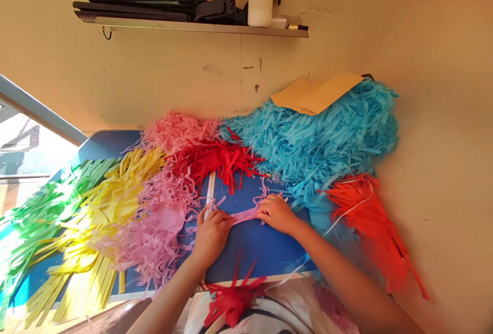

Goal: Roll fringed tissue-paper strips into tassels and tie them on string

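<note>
A strip of pink tissue paper with fringed ends is stretched between my two hands above the blue tabletop. My left hand pinches its left end, fingers closed. At the other end my right hand grips the paper between thumb and fingers. Just left of my left hand lies a heap of pink-lilac fringed tissue paper. Beyond my hands is red fringed tissue paper. More red fringe rests on my lap, close to the table's front edge.
Yellow fringe and green fringe cover the left side. Salmon-pink fringe and a large blue fringe heap lie along the wall, orange paper on top. Orange-red fringe and white string are right. A shelf hangs above.
</note>
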{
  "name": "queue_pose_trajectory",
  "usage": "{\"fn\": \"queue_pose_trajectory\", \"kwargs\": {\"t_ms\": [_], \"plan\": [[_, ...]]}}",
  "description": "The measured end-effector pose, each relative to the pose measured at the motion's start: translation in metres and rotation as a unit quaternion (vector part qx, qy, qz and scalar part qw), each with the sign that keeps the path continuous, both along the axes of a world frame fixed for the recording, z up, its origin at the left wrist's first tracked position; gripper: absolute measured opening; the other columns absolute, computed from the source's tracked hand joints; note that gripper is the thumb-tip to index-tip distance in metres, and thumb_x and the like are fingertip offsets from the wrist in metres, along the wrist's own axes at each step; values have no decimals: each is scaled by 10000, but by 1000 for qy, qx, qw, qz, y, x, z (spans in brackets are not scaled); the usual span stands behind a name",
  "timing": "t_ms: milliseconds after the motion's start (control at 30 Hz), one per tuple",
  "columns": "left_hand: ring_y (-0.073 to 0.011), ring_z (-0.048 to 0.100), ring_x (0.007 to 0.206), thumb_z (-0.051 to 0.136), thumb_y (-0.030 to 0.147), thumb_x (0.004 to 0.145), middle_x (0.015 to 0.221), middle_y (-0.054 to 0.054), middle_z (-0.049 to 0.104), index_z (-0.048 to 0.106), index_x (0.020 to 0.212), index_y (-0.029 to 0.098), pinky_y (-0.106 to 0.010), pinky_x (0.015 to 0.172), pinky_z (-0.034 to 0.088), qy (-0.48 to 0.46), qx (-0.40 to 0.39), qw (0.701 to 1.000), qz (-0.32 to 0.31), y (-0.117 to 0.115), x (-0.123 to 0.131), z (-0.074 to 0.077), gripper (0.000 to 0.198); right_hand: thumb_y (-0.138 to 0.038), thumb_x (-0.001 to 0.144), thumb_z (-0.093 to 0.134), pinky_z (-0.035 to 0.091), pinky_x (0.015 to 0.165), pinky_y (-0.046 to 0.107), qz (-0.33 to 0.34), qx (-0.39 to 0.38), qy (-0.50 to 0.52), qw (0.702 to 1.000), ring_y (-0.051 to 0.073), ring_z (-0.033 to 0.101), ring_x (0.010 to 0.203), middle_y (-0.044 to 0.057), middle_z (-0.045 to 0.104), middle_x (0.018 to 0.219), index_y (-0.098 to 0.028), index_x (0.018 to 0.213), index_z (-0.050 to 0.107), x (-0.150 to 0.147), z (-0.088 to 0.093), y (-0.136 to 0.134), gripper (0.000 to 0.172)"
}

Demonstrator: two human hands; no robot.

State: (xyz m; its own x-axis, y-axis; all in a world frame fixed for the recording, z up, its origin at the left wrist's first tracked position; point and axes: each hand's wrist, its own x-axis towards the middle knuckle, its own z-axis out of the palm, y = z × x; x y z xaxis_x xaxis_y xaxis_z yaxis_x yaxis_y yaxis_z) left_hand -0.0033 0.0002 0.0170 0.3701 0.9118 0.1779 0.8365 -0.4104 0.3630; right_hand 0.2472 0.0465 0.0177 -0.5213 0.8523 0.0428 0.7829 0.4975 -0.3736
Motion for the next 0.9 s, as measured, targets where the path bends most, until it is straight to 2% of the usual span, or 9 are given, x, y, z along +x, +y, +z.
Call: {"fn": "queue_pose_trajectory", "kwargs": {"t_ms": [100, 200, 300, 533, 800, 900], "plan": [[-244, 605, 1097, 515, 285, 958, 1028, -26, 737, 737, 981, 306, -536, 1097, 229, -15, -8, 1000, 23, -1, 3, 0, 224, -284, 897, 678, 313, 790, 305, -13, -9, -1, 1000, 161, 580, 855, -22, 713, 808, -229, 758, 730, -2, 2, -1, 157], [-240, 606, 1045, 513, 353, 957, 963, -29, 733, 745, 875, 279, -507, 1068, 281, -23, -21, 997, 69, 3, 6, -3, 257, -282, 905, 660, 303, 782, 304, -39, -16, -7, 999, 163, 579, 864, -15, 711, 820, -216, 757, 719, -6, 0, -2, 173], [-241, 596, 985, 496, 344, 952, 906, -46, 717, 730, 782, 247, -490, 1039, 321, -16, -23, 994, 102, 8, 8, -6, 305, -282, 893, 657, 298, 758, 304, -74, -20, -16, 997, 172, 575, 852, -1, 702, 794, -200, 715, 703, -11, -5, -1, 202], [-258, 574, 986, 579, 326, 877, 891, -50, 692, 689, 688, 233, -500, 1046, 316, 0, -33, 992, 119, 12, 10, -7, 238, -274, 833, 668, 287, 720, 299, -102, -28, -29, 994, 185, 580, 836, -1, 698, 755, -205, 628, 670, -18, -7, 6, 217], [-271, 569, 965, 582, 325, 877, 867, -61, 685, 669, 691, 221, -493, 1005, 350, 30, -36, 992, 121, 15, 11, -2, 230, -269, 805, 655, 267, 697, 301, -115, -35, -44, 992, 191, 582, 826, 2, 687, 739, -194, 587, 605, -22, -7, 7, 236], [-286, 563, 1041, 583, 257, 881, 993, -71, 692, 702, 946, 242, -522, 1047, 316, 45, -14, 993, 111, 13, 10, 2, 136, -251, 800, 652, 280, 709, 297, -137, -30, -40, 989, 182, 584, 816, -6, 686, 781, -208, 730, 636, -16, -6, 10, 84]]}}
